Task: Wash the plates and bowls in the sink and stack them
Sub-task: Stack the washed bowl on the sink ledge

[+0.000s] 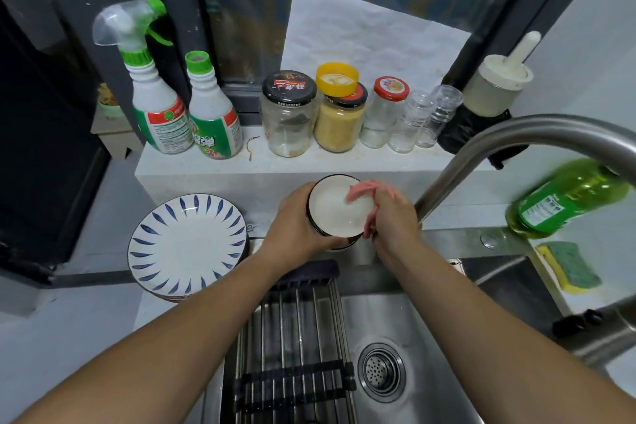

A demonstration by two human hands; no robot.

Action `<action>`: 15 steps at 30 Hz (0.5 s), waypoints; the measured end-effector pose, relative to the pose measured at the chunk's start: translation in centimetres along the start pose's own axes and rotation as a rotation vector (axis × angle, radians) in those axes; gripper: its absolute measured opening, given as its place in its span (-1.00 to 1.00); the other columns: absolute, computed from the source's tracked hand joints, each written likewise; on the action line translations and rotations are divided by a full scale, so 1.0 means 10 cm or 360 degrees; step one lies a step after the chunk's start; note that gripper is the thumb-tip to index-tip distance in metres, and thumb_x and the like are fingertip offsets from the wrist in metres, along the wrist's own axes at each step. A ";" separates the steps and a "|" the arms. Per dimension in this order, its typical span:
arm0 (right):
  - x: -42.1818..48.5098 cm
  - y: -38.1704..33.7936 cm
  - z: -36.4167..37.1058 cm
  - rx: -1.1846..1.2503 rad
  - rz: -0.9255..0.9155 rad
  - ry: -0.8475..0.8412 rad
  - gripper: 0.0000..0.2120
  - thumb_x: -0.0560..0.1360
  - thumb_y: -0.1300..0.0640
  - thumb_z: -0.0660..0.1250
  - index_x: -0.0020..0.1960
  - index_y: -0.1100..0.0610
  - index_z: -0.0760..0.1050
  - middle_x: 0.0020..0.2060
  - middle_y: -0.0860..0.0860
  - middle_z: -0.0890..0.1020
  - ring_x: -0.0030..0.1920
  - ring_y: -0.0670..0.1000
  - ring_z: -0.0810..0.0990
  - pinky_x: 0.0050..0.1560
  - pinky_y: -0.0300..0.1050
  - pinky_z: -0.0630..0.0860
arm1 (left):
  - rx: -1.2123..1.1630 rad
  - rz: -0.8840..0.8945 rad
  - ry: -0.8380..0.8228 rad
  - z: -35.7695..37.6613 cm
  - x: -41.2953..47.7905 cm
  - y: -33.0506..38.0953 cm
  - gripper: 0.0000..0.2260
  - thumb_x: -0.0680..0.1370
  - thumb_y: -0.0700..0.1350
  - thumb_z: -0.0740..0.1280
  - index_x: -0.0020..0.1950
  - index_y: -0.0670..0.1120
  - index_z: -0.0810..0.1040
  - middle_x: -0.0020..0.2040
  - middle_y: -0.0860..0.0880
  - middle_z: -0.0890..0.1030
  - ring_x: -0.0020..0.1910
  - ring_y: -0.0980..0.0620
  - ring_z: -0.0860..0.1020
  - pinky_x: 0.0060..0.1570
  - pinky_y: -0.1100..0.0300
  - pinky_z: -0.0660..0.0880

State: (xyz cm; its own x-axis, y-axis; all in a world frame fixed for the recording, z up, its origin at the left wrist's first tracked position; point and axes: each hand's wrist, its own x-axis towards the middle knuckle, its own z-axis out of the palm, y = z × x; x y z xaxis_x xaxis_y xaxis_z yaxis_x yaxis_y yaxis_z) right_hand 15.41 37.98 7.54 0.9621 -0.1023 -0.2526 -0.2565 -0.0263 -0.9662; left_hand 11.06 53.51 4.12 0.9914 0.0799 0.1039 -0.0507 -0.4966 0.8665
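Plate stack point(187, 246): on counter, just left of left hand.
Left hand point(296, 227): fingers curled round bowl point(339, 206), held over sink point(447, 241) far rim, mouth tilted toward right hand.
Right hand point(392, 217): clutches pink cloth point(361, 191) inside bowl.

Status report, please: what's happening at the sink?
Left grip holds bowl. Right grip presses pink cloth inside it. Plates stacked left. Nothing in the way.

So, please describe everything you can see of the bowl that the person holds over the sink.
The round white bowl, dark on its outer wall, looks ceramic. It is tilted, its opening facing the camera, above the back edge of the steel sink. The left hand grips its outer wall; the right hand presses a pink cloth against its inside.
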 end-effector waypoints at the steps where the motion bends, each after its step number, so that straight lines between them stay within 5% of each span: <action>1: -0.01 -0.01 0.00 -0.0007 -0.0022 0.0037 -0.65 0.50 0.25 0.07 -0.12 0.30 0.64 0.06 0.03 0.69 -0.56 0.02 0.34 -0.54 -0.17 0.28 | 0.0010 0.0001 0.0004 0.00 0.00 0.01 -0.20 0.18 0.03 0.71 0.33 0.14 0.43 0.19 0.20 0.51 0.20 0.14 0.47 0.22 0.20 0.44; 7: -0.18 -0.14 0.03 0.0027 -0.0248 0.0135 -0.59 0.58 0.22 0.06 -0.28 0.09 0.60 0.05 0.12 0.67 -0.48 0.09 0.46 -0.46 -0.18 0.41 | 0.0100 -0.0034 -0.0009 0.02 -0.02 0.03 -0.17 0.22 0.10 0.68 0.42 0.05 0.42 0.27 0.16 0.50 0.30 0.06 0.43 0.25 0.21 0.35; 11: -0.34 -0.21 -0.08 0.0046 -0.0294 0.0153 -0.68 0.61 0.23 0.05 -0.12 0.15 0.57 -0.06 0.17 0.69 -0.29 0.08 0.63 -0.39 -0.01 0.51 | 0.0153 -0.0163 -0.0015 0.00 -0.13 0.05 -0.08 0.30 0.09 0.66 0.53 -0.04 0.28 0.41 0.02 0.40 0.45 0.00 0.29 0.34 0.20 0.24; 15: -0.68 -0.24 -0.31 0.0106 -0.0192 -0.0004 -0.72 0.67 0.25 0.03 0.05 0.21 0.52 -0.13 0.24 0.70 -0.07 0.16 0.71 -0.29 -0.17 0.58 | 0.0024 -0.0418 0.0001 -0.12 -0.43 0.08 0.12 0.29 0.27 0.61 0.66 -0.06 0.07 0.62 -0.05 0.22 0.59 -0.02 0.18 0.57 -0.06 0.20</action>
State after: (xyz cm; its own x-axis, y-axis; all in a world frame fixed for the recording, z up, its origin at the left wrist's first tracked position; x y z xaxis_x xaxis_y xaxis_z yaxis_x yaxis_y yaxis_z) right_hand 9.19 35.65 11.79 0.9859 -0.0997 -0.1345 -0.1323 0.0281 -0.9908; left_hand 6.66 53.84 4.94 0.9702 0.2083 -0.1235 0.2103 -0.4718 0.8562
